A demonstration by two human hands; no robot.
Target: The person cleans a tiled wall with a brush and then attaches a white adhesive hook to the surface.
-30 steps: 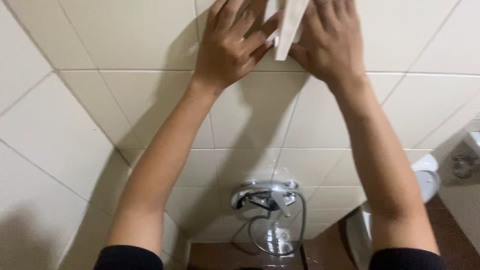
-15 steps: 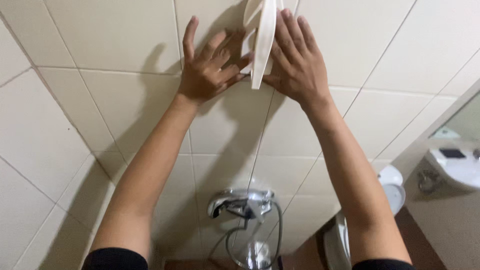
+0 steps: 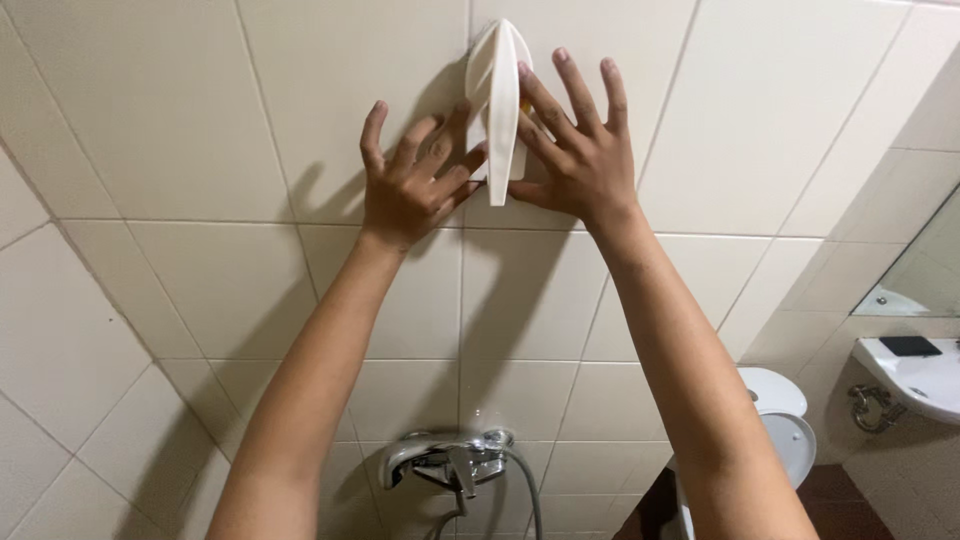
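Note:
A white plastic wall fitting (image 3: 498,100), narrow and leaf-shaped, sticks out from the cream tiled wall (image 3: 200,120) high up. My left hand (image 3: 410,180) presses against the tile and the fitting's left side, fingers spread and bent. On the fitting's right side lies my right hand (image 3: 570,150), fingers spread flat on the wall, thumb at its lower edge. Both arms reach up from below.
A chrome shower mixer tap (image 3: 450,460) with a hose hangs low on the wall. At the lower right stand a white toilet (image 3: 780,420) and a white washbasin (image 3: 915,375) under a mirror (image 3: 925,270).
The view has tilted up, so the hands and fitting sit lower in the picture. Both hands stay on either side of the fitting; the left fingers have curled more.

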